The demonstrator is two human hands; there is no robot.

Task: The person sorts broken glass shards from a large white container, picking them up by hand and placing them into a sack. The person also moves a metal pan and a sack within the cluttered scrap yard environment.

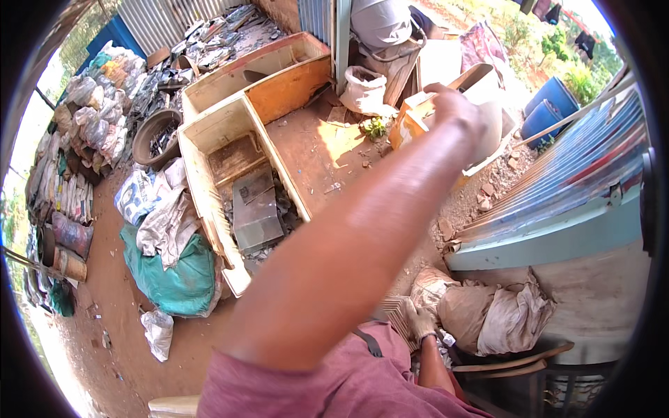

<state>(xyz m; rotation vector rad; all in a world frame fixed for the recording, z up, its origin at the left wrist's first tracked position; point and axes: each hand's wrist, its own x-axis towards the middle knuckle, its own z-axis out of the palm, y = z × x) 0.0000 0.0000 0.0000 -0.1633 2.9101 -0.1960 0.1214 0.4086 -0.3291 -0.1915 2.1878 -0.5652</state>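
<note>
My left arm reaches across the view from the lower middle to the upper right. My left hand is over a yellow and white box-like container there, beside a curved beige piece. Its fingers are smeared and partly turned away, so what they hold, if anything, is hidden. Close to my body, my right hand, in a pale glove, is closed at the edge of a ridged beige panel. My left forearm and shirt hide part of that panel.
Two old fridge-like shells lie ahead on the left, the nearer holding a grey metal box. Stuffed sacks stand left of it. Bundled sacks lie at right, below a corrugated sheet. Blue barrels stand beyond.
</note>
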